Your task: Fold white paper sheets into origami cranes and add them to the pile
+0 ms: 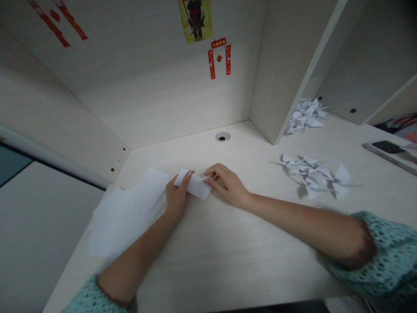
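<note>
Head view: left hand (177,195) and right hand (226,185) both grip a folded white paper strip (192,184), pinched between fingers and thumb at either end, just over the pale wood-grain desk (208,261). Loose white paper sheets (127,213) lie beside the left hand. Folded paper cranes (312,176) sit right of the right hand, more paper cranes (304,115) farther back by a shelf panel (283,65). Red hanging banners (220,58) on the back panel: characters too small to read.
</note>
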`<state>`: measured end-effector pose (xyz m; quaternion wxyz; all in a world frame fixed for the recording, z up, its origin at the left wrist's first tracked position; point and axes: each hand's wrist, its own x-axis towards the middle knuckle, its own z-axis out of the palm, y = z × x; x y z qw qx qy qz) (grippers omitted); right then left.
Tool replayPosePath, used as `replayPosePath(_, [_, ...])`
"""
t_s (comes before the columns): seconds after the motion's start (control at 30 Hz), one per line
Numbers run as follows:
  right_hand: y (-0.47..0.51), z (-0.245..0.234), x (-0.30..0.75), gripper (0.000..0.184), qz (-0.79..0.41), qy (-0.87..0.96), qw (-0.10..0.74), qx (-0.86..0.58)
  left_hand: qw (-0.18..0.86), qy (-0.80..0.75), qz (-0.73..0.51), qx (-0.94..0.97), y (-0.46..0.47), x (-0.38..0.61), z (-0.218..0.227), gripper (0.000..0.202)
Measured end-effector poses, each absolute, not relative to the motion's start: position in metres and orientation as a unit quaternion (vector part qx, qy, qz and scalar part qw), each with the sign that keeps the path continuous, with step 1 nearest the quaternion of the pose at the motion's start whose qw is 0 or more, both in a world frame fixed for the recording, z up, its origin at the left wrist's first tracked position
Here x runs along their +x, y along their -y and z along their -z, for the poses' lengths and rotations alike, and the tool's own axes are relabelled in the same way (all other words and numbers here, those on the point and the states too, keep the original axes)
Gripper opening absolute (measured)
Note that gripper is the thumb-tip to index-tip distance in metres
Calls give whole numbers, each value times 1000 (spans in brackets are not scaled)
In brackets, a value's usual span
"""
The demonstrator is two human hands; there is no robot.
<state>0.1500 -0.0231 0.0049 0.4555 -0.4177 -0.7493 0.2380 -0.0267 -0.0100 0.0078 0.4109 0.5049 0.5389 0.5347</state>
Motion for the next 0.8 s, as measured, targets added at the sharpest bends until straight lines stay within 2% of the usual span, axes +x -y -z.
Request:
replayPosePath(0.2, [29, -2, 147, 57, -165, 840, 396, -332, 425, -523, -494, 550, 11, -26, -13, 37])
replayPosePath(0.33, [29, 0, 146, 66, -136, 847, 380, -346, 444, -498, -473, 576, 13, -28, -13, 44])
replayPosePath(0.5, [28, 2, 146, 56, -134, 833, 387, -373, 517, -440, -457, 575, 18, -26, -15, 67])
replayPosePath(0.7, [25, 0, 147, 44, -228, 774, 454, -379, 537, -417, -469, 565, 16, -25, -10, 95])
replayPosePath(0.73, [24, 0, 147, 44, -245, 761, 464, -381, 528, -422, -472, 566, 15, -25, -9, 93])
replayPosePath(0.8, [22, 1, 147, 46, -275, 739, 479, -385, 512, -437, -463, 576, 12, -26, -7, 73])
